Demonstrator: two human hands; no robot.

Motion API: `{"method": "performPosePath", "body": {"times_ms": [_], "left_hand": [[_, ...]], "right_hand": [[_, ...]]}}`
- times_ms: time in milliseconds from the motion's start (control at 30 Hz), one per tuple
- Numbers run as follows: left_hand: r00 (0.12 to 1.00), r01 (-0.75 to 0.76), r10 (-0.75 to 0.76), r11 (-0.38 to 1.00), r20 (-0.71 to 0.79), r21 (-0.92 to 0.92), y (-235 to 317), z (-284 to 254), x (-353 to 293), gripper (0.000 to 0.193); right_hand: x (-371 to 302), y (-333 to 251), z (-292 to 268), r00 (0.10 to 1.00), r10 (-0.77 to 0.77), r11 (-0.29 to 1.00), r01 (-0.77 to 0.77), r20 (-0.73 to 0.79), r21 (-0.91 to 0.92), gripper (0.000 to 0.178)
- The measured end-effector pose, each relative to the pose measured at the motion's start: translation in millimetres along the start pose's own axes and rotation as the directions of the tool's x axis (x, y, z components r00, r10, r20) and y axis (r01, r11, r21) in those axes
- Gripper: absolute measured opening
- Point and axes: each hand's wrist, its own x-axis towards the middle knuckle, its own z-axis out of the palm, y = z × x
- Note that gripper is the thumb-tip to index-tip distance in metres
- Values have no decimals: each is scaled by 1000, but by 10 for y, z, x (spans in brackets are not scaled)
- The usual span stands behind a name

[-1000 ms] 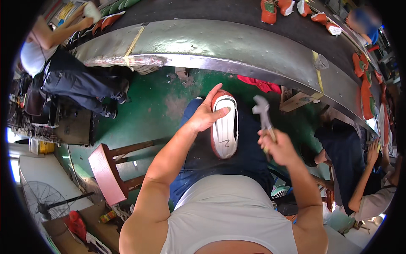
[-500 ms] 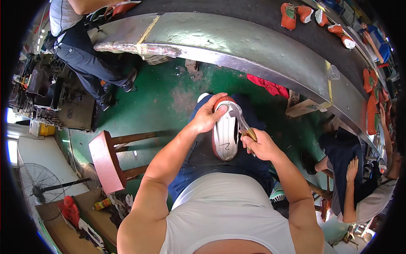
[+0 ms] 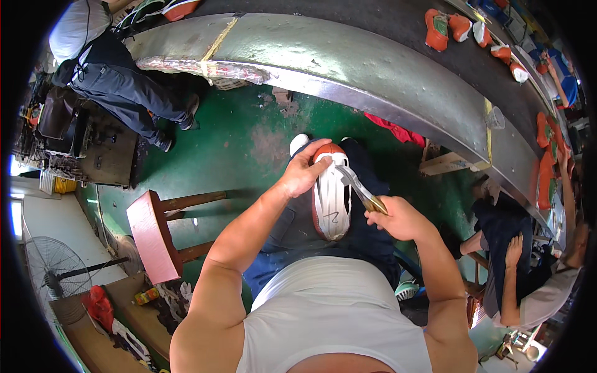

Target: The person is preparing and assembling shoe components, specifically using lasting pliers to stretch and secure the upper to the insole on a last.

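"Where's the shoe [image 3: 330,208]?"

"Over my lap, white face up, red toe pointing away from me. There's a dark scribble near its heel end."

"And your left hand [image 3: 302,174]?"

"Clamped on the toe end, thumb on the white, fingers along the red edge."

"Your right hand [image 3: 400,217]?"

"Closed round the handle of the tool [image 3: 360,187]. Its metal head is at the shoe's right side, near my left thumb; I can't tell whether it grips anything."

"What's about you?"

"A stool [image 3: 149,236] with a pinkish seat to my left, and the bench [image 3: 311,56] ahead, with red shoes [image 3: 436,34] towards its right."
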Motion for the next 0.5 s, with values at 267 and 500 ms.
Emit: {"method": "performPosePath", "body": {"times_ms": [267, 500], "left_hand": [[975, -126, 196, 882, -109, 455, -514, -33, -223, 55], [986, 138, -82, 897, -149, 420, -349, 219, -618, 61]], "right_hand": [[422, 88, 180, 953, -28, 999, 19, -302, -32, 31], [711, 614, 723, 777, -132, 991, 122, -616, -58, 37]]}}
